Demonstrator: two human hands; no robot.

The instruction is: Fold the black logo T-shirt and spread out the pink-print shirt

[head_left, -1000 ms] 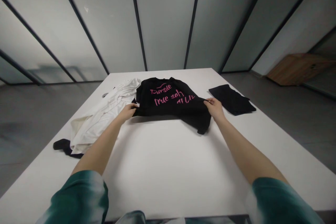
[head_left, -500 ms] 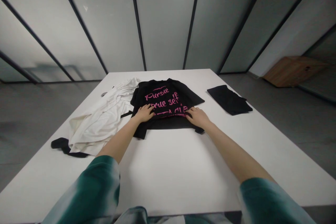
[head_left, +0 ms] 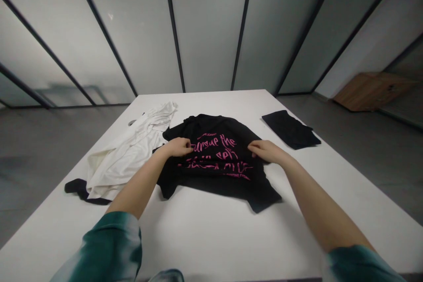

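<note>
A black T-shirt (head_left: pixel 211 180) with pink lettering lies rumpled on the white table (head_left: pixel 211 238), its print facing up. My left hand (head_left: pixel 178 146) is closed on the shirt's left part, fingers pinching the cloth beside the lettering. On the opposite side my right hand (head_left: pixel 264 150) pinches the fabric to the right of the print. Between the two hands the cloth bunches into folds. The shirt's near edge and two corners spread toward me.
White clothing (head_left: pixel 132 154) lies heaped on the left, with a black strip of cloth (head_left: pixel 82 189) poking out beneath it. A folded black garment (head_left: pixel 291 128) rests at the right. Frosted glass panels (head_left: pixel 208 26) stand behind the table. A wooden cabinet (head_left: pixel 370 91) is at far right.
The black T-shirt has come nearer to me, and its near corners now spread wider. My hands have moved apart and went from lying flatter on the cloth to pinching it.
</note>
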